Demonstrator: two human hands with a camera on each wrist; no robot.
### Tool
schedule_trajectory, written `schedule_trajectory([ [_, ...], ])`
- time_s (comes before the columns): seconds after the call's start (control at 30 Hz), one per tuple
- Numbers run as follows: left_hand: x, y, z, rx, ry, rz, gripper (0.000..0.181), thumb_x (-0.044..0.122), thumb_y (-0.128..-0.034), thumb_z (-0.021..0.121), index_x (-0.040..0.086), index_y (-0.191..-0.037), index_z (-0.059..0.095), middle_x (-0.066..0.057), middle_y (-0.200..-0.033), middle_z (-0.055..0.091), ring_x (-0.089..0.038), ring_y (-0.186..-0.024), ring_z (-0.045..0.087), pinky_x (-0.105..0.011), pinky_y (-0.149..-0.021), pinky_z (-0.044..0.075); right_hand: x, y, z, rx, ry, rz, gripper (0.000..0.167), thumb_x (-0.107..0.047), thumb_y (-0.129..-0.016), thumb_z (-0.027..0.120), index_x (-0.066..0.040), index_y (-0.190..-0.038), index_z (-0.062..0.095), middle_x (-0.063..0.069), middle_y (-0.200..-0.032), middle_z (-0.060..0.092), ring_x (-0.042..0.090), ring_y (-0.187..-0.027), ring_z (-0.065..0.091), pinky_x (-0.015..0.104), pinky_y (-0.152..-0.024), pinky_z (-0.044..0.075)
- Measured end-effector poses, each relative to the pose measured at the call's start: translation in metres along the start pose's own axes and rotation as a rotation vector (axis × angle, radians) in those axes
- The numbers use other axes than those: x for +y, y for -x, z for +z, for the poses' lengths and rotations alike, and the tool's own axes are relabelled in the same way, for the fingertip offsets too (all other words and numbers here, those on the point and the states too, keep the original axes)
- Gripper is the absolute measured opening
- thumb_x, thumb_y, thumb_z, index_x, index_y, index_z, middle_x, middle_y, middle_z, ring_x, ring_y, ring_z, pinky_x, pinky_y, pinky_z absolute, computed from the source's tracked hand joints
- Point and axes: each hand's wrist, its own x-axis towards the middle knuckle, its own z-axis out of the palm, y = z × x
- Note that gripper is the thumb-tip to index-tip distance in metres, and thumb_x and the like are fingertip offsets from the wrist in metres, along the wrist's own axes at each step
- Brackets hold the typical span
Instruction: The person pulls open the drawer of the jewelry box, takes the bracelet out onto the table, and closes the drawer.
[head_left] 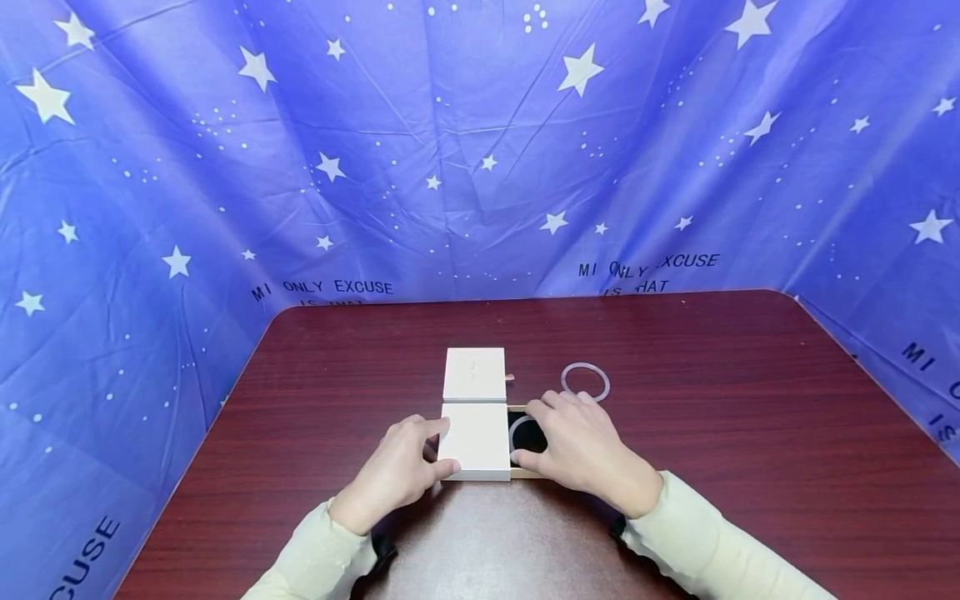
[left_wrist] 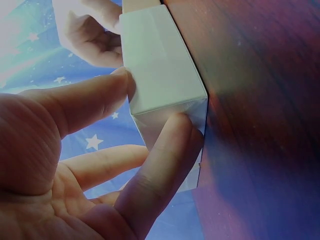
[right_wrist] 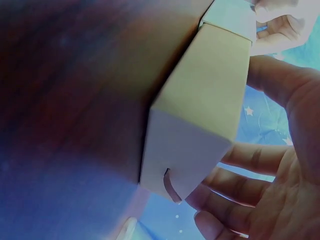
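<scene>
In the head view a white box sleeve lies on the table, a tan-edged drawer with black lining pulled partway out to its right. A pale lilac bangle sits in the drawer, its right part hidden by my right hand. That hand reaches over the drawer, thumb and fingers spread round the bangle and seeming to pinch it; the wall hides the fingertips in the right wrist view. My left hand grips the sleeve's left end, its thumb at the near corner. A ribbon pull hangs from the drawer's end.
Touching the sleeve's far side is a second white box with a small ribbon tab. Another pale bangle lies on the dark red table beyond my right hand. A blue star-patterned curtain hangs behind the table and at both sides.
</scene>
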Motion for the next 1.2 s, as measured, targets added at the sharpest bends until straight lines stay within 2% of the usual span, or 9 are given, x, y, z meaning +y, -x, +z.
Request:
schedule_trajectory([
  [0.53, 0.001, 0.0, -0.001, 0.001, -0.002, 0.006, 0.055, 0.023, -0.0785, 0.079, 0.002, -0.126, 0.06, -0.005, -0.093, 0.058, -0.007, -0.072, 0.058, -0.032, -0.078, 0.048, -0.003, -0.007, -0.001, -0.087, 0.04, 0.005, 0.054, -0.056, -0.07, 0.069, -0.011, -0.1, 0.069, 0.0, -0.086, 0.058, 0.021, -0.081, 0.059, 0.039, -0.076, 0.041],
  [0.73, 0.002, 0.0, -0.001, -0.007, 0.002, -0.009, 0.057, 0.023, -0.0789, 0.079, 0.002, -0.128, 0.059, -0.007, -0.095, 0.059, -0.008, -0.073, 0.059, -0.034, -0.08, 0.048, -0.004, -0.008, 0.0, -0.089, 0.035, -0.001, 0.049, -0.052, -0.071, 0.068, -0.007, -0.092, 0.069, 0.001, -0.081, 0.055, 0.022, -0.076, 0.058, 0.042, -0.077, 0.042],
  [0.9, 0.002, 0.0, -0.001, -0.001, -0.005, 0.002, 0.055, 0.023, -0.0787, 0.079, 0.002, -0.127, 0.06, -0.007, -0.095, 0.059, -0.008, -0.073, 0.059, -0.033, -0.078, 0.049, -0.005, -0.009, -0.001, -0.094, 0.025, -0.006, 0.049, -0.051, -0.072, 0.069, -0.005, -0.09, 0.068, 0.003, -0.08, 0.056, 0.025, -0.077, 0.058, 0.043, -0.079, 0.045],
  [1.03, 0.001, 0.0, -0.001, 0.001, -0.01, 0.016, 0.052, 0.023, -0.0787, 0.079, 0.004, -0.124, 0.062, -0.006, -0.093, 0.059, -0.007, -0.072, 0.058, -0.032, -0.076, 0.049, -0.008, -0.01, -0.004, -0.101, 0.031, -0.019, 0.048, -0.05, -0.071, 0.07, -0.004, -0.084, 0.067, 0.004, -0.073, 0.054, 0.025, -0.072, 0.057, 0.041, -0.073, 0.047],
  [1.2, 0.0, 0.0, -0.001, 0.004, -0.006, 0.033, 0.051, 0.023, -0.0786, 0.079, 0.003, -0.123, 0.062, -0.005, -0.092, 0.058, -0.005, -0.07, 0.058, -0.03, -0.074, 0.049, -0.01, -0.013, -0.006, -0.127, 0.051, -0.021, 0.042, -0.048, -0.071, 0.071, -0.007, -0.075, 0.063, 0.003, -0.069, 0.051, 0.025, -0.069, 0.055, 0.042, -0.072, 0.046],
])
